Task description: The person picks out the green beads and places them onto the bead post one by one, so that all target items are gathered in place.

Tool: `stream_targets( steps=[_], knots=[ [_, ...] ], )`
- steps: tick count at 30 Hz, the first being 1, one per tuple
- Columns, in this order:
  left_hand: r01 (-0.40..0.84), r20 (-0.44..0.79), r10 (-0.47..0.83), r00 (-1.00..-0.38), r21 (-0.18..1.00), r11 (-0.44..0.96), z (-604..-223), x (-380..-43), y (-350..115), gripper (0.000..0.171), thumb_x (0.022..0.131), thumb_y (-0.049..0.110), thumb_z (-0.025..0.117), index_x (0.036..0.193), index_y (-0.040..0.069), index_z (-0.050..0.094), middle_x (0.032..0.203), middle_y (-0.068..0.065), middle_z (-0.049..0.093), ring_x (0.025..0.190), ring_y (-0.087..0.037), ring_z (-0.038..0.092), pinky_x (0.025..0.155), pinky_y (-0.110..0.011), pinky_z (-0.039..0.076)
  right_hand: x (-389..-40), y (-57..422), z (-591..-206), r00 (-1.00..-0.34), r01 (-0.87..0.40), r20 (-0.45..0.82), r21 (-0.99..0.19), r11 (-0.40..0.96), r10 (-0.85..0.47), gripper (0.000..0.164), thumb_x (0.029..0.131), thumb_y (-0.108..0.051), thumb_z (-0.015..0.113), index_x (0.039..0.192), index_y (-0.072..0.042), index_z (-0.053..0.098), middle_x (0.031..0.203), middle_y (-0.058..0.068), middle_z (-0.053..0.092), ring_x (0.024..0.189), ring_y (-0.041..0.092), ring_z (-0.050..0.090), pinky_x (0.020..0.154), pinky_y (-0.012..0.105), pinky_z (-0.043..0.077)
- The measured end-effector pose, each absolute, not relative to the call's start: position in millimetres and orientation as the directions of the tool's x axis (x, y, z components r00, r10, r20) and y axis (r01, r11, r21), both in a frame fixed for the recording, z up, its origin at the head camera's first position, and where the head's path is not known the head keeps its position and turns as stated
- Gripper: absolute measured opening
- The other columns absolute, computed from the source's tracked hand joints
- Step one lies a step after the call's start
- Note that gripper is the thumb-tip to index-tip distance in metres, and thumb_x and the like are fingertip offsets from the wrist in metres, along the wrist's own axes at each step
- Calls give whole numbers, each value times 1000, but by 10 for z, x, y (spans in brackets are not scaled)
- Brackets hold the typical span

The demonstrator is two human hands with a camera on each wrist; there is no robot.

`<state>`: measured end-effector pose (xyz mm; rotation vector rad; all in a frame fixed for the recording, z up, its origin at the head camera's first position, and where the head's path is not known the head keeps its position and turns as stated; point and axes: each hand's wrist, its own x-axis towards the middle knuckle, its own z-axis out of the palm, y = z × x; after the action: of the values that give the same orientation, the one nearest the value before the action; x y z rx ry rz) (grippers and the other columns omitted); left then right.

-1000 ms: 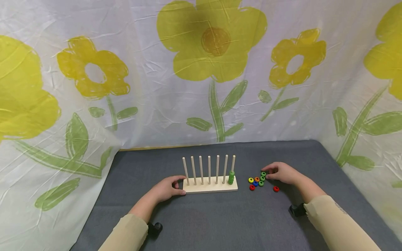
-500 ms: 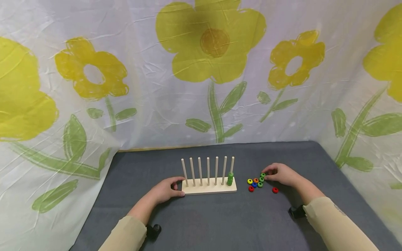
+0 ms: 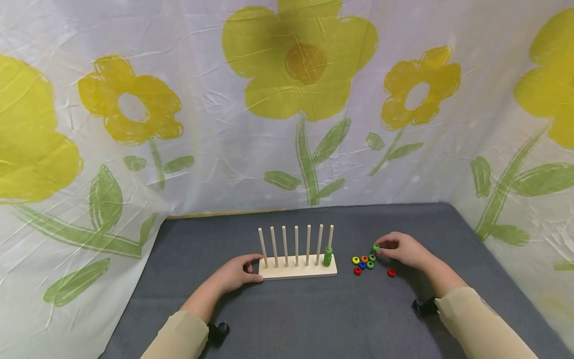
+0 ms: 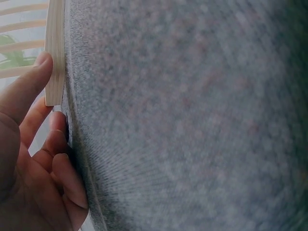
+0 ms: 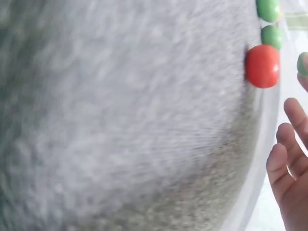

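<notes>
A pale wooden peg rack [image 3: 298, 272] with a row of upright pegs stands on the table. Green beads [image 3: 328, 257] are stacked on its rightmost peg. My left hand [image 3: 234, 272] grips the left end of its base, the thumb [image 4: 44, 65] along the front edge and a finger at the end. To the right of the rack, my right hand [image 3: 402, 248] pinches a green bead [image 3: 375, 247] between thumb and fingertips. In the right wrist view that bead [image 5: 302, 65] shows at the right edge, raised off the cloth, while the other fingers stay loosely spread.
Loose beads lie between rack and right hand: a yellow one [image 3: 356, 260], an orange one [image 3: 364, 259], a blue one [image 3: 362, 266], two green ones [image 3: 370, 265] and a red one [image 3: 357, 270]. Another red bead [image 3: 391, 273] sits nearer the right wrist. Grey cloth [image 3: 287, 319] covers the table.
My right hand has lifted the green bead slightly from the group of loose beads. The left hand keeps its hold on the rack's end, and the whole view has shifted a little.
</notes>
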<state>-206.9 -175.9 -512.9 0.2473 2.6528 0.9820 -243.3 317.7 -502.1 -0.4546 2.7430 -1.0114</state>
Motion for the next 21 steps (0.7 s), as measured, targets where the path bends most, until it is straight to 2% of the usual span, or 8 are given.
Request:
stream_targets(
  steps=[11, 21],
  knots=[
    [56, -213, 265, -940, 671, 739, -5137, -2068, -1779, 58, 81, 30, 83, 135, 22, 62, 80, 0, 53, 68, -16, 46, 64, -34, 35, -2298, 3072, -4871, -942, -294, 70, -648, 703, -329, 21, 92, -30, 74, 109, -19, 74, 96, -3, 61, 82, 15, 53, 68, 33, 47],
    [51, -224, 270, -937, 674, 737, -5135, -2073, -1770, 59, 81, 30, 83, 135, 22, 61, 81, 0, 53, 68, -16, 45, 64, -34, 35, -2228, 2959, -4736, -925, -351, 126, -639, 684, -357, 17, 90, -30, 76, 106, -24, 74, 94, -7, 61, 79, 14, 53, 66, 31, 47]
  ],
)
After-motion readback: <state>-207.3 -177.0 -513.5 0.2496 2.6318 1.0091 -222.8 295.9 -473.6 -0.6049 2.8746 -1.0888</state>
